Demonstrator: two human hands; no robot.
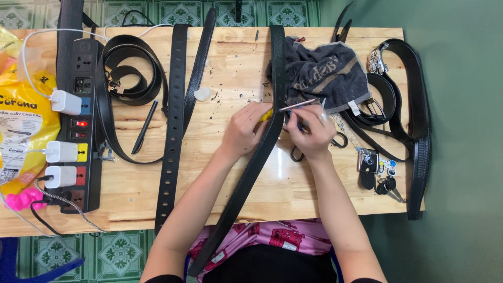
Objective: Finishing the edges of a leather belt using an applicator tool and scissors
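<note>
Hands on black belt, wooden table.
Belt [246,178] running diagonally from lap up across table [209,183]. Left hand [243,131] clamped on belt, yellow bit showing under fingers. Right hand [310,133] pinching thin metal tool [299,105] against belt edge. Beyond: dark cloth [325,73], spare belts, power strip [81,120] far left.

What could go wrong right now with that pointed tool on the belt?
The thin pointed tool in the right hand sits close to the left hand pressing the black belt; a slip might jab those fingers. The belt overhangs the wooden table toward the lap, so it may shift.
</note>
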